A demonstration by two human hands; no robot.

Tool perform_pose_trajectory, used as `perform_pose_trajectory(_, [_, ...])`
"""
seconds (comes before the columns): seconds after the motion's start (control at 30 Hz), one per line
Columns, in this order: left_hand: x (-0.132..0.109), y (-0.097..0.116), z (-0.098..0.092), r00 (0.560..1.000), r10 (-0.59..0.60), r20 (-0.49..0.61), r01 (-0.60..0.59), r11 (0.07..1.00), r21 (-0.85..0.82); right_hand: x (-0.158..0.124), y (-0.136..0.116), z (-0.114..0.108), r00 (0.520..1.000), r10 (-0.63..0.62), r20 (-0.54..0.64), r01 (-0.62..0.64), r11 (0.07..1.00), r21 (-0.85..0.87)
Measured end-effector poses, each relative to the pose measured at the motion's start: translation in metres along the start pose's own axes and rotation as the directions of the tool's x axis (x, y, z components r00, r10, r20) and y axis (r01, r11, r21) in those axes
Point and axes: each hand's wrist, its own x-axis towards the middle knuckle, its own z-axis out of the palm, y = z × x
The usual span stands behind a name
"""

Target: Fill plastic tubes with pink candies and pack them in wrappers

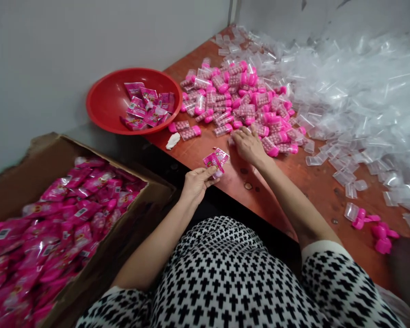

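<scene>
My left hand (197, 184) pinches a small printed pink packet (216, 160) just above the near edge of the table. My right hand (248, 145) reaches to the front of a pile of clear tubes with pink caps (239, 98), many of them filled with small pink balls. Its fingers curl downward against the table, and a pale, see-through piece shows at the fingertips; most of it is hidden. Two filled tubes (190, 132) lie apart from the pile, beside a crumpled white scrap (172, 140).
A red bowl (100, 120) with several pink packets stands at the table's left edge. Below it, an open cardboard box (150, 193) holds many filled pink packets (85, 214). Empty clear tubes (355, 91) heap up on the right. Pink plastic pieces (382, 237) lie near the right edge.
</scene>
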Motion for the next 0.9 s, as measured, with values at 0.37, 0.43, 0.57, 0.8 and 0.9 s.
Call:
perform_pose_trajectory(0.37, [0.006,0.002,0.006,0.997,-0.063,-0.033,0.058,0.991,-0.120,-0.102,-0.003,0.001,0.871,0.456,-0.182,-0.401,0.875,0.271])
perform_pose_trajectory(0.43, [0.004,0.003,0.010,0.997,-0.062,-0.051,0.055,0.990,-0.131,-0.094,-0.012,0.006,0.834,0.539,-0.119,-0.506,0.833,0.225])
perform_pose_trajectory(0.57, [0.002,0.003,0.012,0.991,-0.063,-0.122,0.038,0.980,-0.197,-0.081,-0.020,0.015,0.829,0.552,-0.090,-0.511,0.813,0.280])
perform_pose_trajectory(0.8, [0.001,-0.007,0.019,0.987,-0.135,-0.089,0.103,0.949,-0.296,-0.115,-0.062,0.001,0.828,0.520,0.209,-0.324,0.139,0.936])
perform_pose_trajectory(0.9, [0.001,-0.014,0.026,0.989,-0.137,-0.047,0.114,0.938,-0.326,-0.126,-0.087,-0.004,0.817,0.523,0.243,-0.298,0.021,0.954])
